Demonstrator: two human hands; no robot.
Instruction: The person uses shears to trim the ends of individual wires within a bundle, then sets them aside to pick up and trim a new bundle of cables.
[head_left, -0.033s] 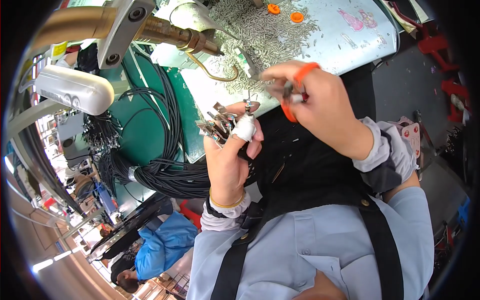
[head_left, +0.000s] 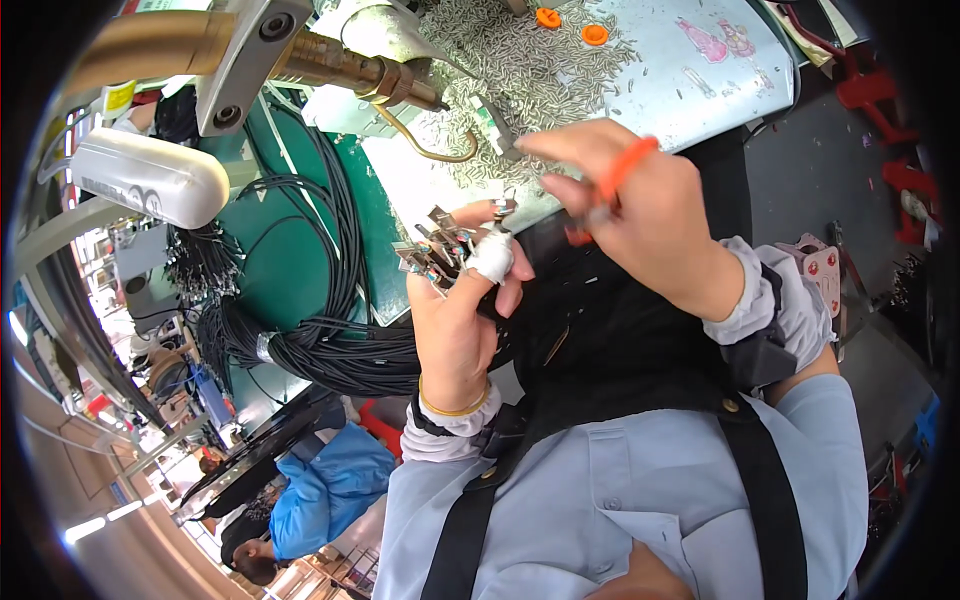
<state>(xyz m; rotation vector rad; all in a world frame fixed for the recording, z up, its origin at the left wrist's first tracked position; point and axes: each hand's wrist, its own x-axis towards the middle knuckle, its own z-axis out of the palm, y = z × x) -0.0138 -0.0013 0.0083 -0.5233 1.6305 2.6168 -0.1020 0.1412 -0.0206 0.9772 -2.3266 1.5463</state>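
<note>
My left hand (head_left: pixel 455 320) is closed round several black cable ends with flat metal connectors (head_left: pixel 440 245), which fan out past its fingers. One more connector (head_left: pixel 503 212) stands up by the thumb tip. White wrapping (head_left: pixel 491 257) covers that thumb. To the right, my right hand (head_left: pixel 650 210) is curled round a tool with orange handles (head_left: pixel 628 170); motion blurs it, so its exact kind cannot be made out. Its forefinger reaches toward a small block with a green top (head_left: pixel 492 125) among the metal pins. The two hands are apart.
Loose small metal pins (head_left: pixel 560 85) cover much of the white bench top (head_left: pixel 690 100), with orange caps (head_left: pixel 594 36) beside them. A brass nozzle with a bent tube (head_left: pixel 430 150) hangs at left. Bundled black cables (head_left: pixel 350 355) lie on the green mat (head_left: pixel 290 270). A person in blue (head_left: pixel 330 490) sits lower left.
My right hand has turned slightly, its forefinger straighter and the orange handles shifted to the right. The connector by my left thumb has turned; the left hand otherwise stays in place.
</note>
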